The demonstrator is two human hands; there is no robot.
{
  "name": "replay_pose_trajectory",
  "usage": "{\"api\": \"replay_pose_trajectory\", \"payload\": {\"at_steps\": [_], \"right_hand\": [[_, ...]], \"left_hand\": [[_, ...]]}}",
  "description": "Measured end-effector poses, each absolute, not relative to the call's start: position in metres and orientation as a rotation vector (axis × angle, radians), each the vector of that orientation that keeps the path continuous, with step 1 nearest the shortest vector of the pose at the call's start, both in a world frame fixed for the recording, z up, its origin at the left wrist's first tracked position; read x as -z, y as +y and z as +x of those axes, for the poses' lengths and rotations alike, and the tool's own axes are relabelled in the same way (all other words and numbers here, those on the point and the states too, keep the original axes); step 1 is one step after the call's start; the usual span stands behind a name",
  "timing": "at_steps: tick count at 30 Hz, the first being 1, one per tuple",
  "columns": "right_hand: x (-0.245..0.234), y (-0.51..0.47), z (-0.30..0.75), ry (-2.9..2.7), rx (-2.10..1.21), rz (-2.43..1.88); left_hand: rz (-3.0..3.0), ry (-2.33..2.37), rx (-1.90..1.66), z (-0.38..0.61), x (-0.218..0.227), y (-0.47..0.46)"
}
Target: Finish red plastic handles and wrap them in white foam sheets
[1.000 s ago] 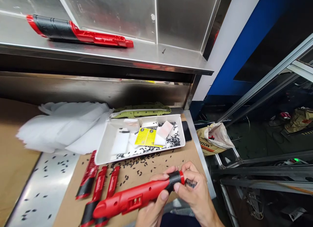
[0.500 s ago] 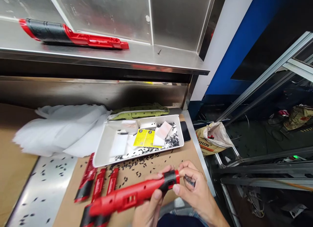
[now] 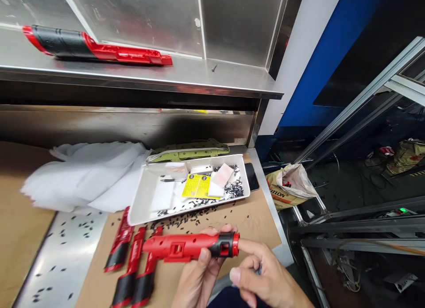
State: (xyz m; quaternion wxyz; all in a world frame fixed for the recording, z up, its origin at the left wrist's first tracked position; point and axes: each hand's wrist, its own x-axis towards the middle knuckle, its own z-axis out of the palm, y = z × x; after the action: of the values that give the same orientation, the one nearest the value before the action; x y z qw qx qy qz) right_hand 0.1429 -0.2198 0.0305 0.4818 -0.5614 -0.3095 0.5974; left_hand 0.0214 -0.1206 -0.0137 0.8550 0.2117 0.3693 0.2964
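Observation:
A red plastic tool housing point(image 3: 186, 247) with a black band near its right end lies across my left hand point(image 3: 203, 268), fingers behind it and thumb on its front edge. It is held almost level above the brown board. My right hand point(image 3: 262, 272) is at its right end, the index finger stretched to the red rim and perhaps into the opening. The other fingers are curled, and a sliver of a small metal tool point(image 3: 258, 269) shows between them, mostly hidden. Several red and black housings point(image 3: 133, 266) lie on the board to the left.
A white tray point(image 3: 139, 213) holds a yellow label sheet point(image 3: 198, 186), white pads, a pen and many small black parts. More black bits are scattered nearby. Behind are white sheets point(image 3: 86, 175), a green pouch point(image 3: 189, 151) and a shelf with another housing point(image 3: 99, 49). A paper sack point(image 3: 279, 197) stands right.
The housing has turned from a slant to nearly level, its left end rising. My right index finger has straightened toward the housing's end, and the metal tool has become mostly hidden in the curled fingers.

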Motion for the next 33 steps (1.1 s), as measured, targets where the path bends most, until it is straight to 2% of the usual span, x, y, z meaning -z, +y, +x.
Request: {"api": "replay_pose_trajectory", "payload": {"at_steps": [3,7,10,12,19,22,24,29,33], "right_hand": [[-0.026,-0.220,0.141,-0.837,-1.404,-1.514],[-0.026,-0.222,0.142,-1.313,-0.998,-1.917],[-0.028,-0.224,0.148,-1.688,-0.719,-2.031],[-0.029,-0.226,0.152,-1.758,-0.653,-2.048],[-0.023,-0.238,0.174,-1.166,-0.784,-2.052],[-0.024,-0.242,0.181,-1.110,-0.769,-2.025],[-0.028,-0.241,0.177,-1.071,-0.846,-1.961],[-0.030,-0.227,0.144,-0.797,-1.397,-1.363],[-0.023,-0.213,0.131,-0.564,-1.571,-0.970]], "left_hand": [[0.485,0.754,-0.579,0.021,0.006,-0.120],[0.529,0.764,-0.572,0.022,-0.004,-0.118],[0.548,0.772,-0.546,0.021,-0.001,-0.114],[0.557,0.779,-0.556,0.021,0.000,-0.110],[0.757,0.912,-0.697,0.012,0.000,-0.085],[0.968,1.014,-0.759,0.005,0.005,-0.076],[0.909,0.990,-0.753,0.002,0.004,-0.075],[0.611,0.819,-0.727,0.004,-0.011,-0.089],[0.579,0.780,-0.714,0.009,-0.017,-0.099]]}}
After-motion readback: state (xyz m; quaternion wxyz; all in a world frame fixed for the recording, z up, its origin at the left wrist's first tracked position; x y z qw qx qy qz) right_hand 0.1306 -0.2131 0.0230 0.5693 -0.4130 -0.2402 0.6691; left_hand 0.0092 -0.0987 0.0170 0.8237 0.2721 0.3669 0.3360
